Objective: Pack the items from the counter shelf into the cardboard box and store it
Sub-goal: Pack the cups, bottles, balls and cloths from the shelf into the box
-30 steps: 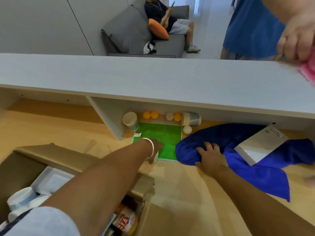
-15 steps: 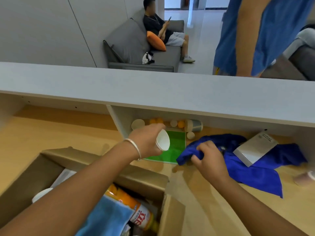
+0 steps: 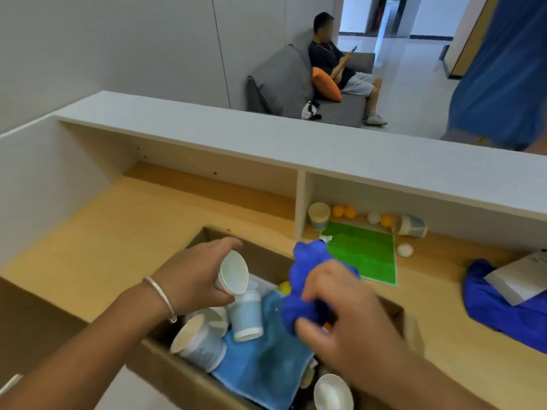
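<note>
A pale wooden tabletop (image 3: 112,232) runs under a long grey counter shelf (image 3: 325,155), with a grey sofa (image 3: 284,81) and a seated person (image 3: 334,66) in the room behind.

The left hand (image 3: 192,279), a silver bangle (image 3: 161,297) on its wrist, is curled around a white paper cup (image 3: 232,276), tilted with its mouth facing right, over the open cardboard box (image 3: 165,365). The right hand (image 3: 349,324) is closed on a bunched dark blue cloth (image 3: 307,279), also above the box; the hand is blurred.

Inside the box lie more cups: one upside down (image 3: 247,318) just below the held cup, one on its side (image 3: 195,341) near the left wall, and a white one (image 3: 333,392) at the bottom edge. They rest on a light blue towel (image 3: 266,368).

Beyond the box, in the shelf's right compartment, a green mat (image 3: 367,253) lies flat. Behind it stand an upright cup (image 3: 319,216), orange balls (image 3: 343,211), a white ball (image 3: 373,217) and a cup tipped on its side (image 3: 411,226). Another white ball (image 3: 404,250) sits just right of the mat. At far right, a second dark blue cloth (image 3: 497,306) lies on the tabletop with a white booklet (image 3: 521,279) on it. A person in blue (image 3: 503,72) stands beyond the counter.
</note>
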`<state>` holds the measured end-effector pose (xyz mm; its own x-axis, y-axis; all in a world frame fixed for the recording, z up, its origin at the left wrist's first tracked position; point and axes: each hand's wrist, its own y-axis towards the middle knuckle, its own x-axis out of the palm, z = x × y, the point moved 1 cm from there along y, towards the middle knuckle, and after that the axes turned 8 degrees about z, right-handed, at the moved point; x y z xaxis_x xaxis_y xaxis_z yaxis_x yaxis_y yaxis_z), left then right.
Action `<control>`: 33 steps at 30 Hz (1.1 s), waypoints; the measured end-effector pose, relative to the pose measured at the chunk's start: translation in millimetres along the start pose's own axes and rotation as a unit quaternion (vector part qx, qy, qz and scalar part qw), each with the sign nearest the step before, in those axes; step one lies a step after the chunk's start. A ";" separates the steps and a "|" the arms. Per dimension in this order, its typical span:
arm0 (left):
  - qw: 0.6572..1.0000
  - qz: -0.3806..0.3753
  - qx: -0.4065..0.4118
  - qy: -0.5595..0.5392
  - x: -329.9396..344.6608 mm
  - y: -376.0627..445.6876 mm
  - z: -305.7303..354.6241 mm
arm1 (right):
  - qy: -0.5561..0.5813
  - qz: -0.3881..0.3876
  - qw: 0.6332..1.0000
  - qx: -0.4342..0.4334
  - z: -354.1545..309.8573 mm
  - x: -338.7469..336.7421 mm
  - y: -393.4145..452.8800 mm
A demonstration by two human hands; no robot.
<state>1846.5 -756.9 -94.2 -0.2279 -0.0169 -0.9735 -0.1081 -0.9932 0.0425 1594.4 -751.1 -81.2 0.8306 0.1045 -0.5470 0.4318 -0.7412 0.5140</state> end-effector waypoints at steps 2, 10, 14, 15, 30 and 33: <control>1.000 -0.022 -0.003 0.015 10.4 -9.5 -17.7 | 0.006 -0.073 0.997 -0.025 -11.1 30.5 -20.4; 0.997 -0.066 0.034 -0.014 40.6 -24.9 -43.6 | 0.025 -0.203 0.970 0.130 -11.7 87.4 -57.5; 0.996 -0.029 0.079 -0.038 40.8 -23.1 -34.3 | -0.049 -0.214 0.960 0.174 -1.6 66.6 -57.5; 0.995 -0.018 0.093 -0.041 40.8 -20.4 -29.8 | -0.077 -0.202 0.962 0.166 1.1 60.5 -55.0; 0.985 0.047 0.160 -0.029 47.8 22.6 23.7 | -0.314 0.035 0.945 0.086 90.8 37.1 -12.4; 0.984 0.074 0.155 -0.038 41.4 28.8 29.1 | -0.286 0.066 0.956 0.009 79.6 33.0 -25.4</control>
<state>1805.8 -782.9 -126.7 -0.3342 -0.1389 -0.9322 -0.3551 -0.8976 0.2611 1582.8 -781.6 -164.9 0.5470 -0.3659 -0.7529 0.3268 -0.7347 0.5945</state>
